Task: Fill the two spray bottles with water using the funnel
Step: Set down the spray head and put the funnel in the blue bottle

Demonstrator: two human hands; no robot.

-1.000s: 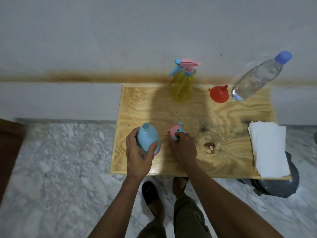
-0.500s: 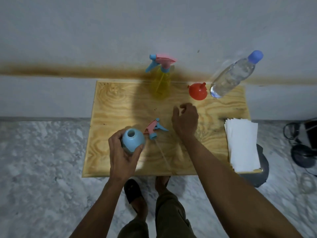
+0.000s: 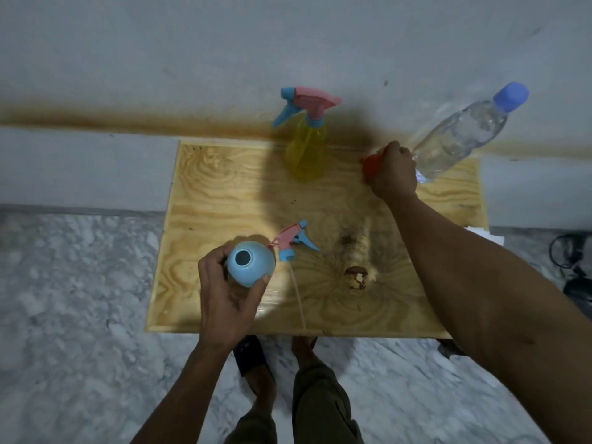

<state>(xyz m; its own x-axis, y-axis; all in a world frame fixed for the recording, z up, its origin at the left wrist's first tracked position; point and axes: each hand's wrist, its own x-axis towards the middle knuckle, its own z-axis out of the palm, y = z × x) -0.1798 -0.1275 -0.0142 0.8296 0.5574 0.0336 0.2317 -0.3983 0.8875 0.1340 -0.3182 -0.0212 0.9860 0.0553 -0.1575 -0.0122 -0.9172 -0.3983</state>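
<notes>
My left hand (image 3: 224, 299) grips an open blue spray bottle (image 3: 251, 263) standing near the front of the wooden table (image 3: 224, 200). Its pink and blue trigger head (image 3: 293, 240) lies on the table just right of it, with the thin tube trailing toward the front edge. At the back right, my right hand (image 3: 392, 173) closes around the red funnel (image 3: 369, 166), which is mostly hidden by the fingers. A yellow spray bottle (image 3: 306, 155) with its trigger head on stands at the back middle. A clear water bottle (image 3: 458, 139) with a blue cap stands right of the funnel.
A grey wall rises directly behind the table. A knot hole (image 3: 355, 277) marks the board's front right. White paper sheets (image 3: 487, 235) peek out behind my right forearm. Black cables (image 3: 573, 267) lie on the marble floor at the right. My feet are under the front edge.
My right hand left the trigger head lying on the table, reached back and right, and closed on the red funnel. My left hand kept holding the blue bottle.
</notes>
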